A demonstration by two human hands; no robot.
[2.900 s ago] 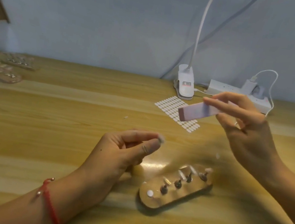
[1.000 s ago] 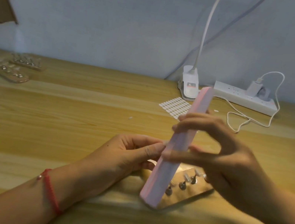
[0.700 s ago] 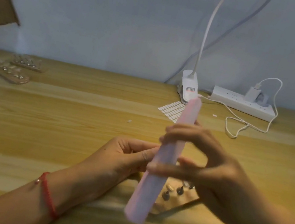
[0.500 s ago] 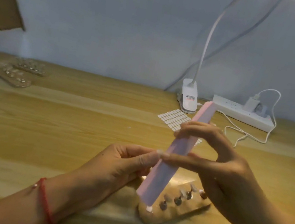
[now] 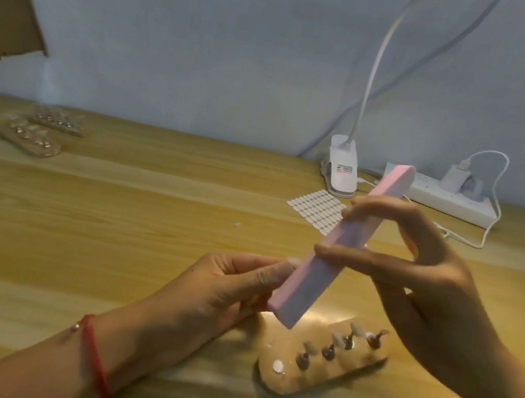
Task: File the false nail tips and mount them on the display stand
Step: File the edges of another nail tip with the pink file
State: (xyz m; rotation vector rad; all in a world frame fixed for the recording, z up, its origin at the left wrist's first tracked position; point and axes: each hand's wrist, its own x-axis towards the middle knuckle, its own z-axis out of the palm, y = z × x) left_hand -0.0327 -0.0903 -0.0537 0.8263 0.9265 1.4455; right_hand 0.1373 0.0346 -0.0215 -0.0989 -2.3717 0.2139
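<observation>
Seen from the head camera, the left hand (image 5: pixel 224 293) is hovering just above and to the left of the display stand (image 5: pixel 322 372). Its thumb and forefinger are pinching a false nail tip (image 5: pixel 292 261), with the other fingers curling loosely underneath. Only a pale sliver of the tip is showing past the fingertips; it is small, whitish and blurred, and its shape is too small to judge.

The right hand (image 5: pixel 413 283) is hanging above the display stand, gripping a pink buffer block (image 5: pixel 339 250) around its middle, thumb below and fingers on top. The block is slanting from high behind the stand down to just over the stand's left end. Its long flat face is meeting the exposed edge of the tip. That is probably why the pinch is sitting so near the fingertips: the fingers are bracing the tip while offering its edge to the abrasive.

The stand is lying on the wooden table (image 5: pixel 108 242), with four mounted tips (image 5: pixel 355 329) sitting on its pegs. A white adhesive dot (image 5: pixel 277 366) at its near-left end is waiting bare, probably for this tip. Behind the stand a sheet of adhesive dots (image 5: pixel 318 210) is lying flat.
</observation>
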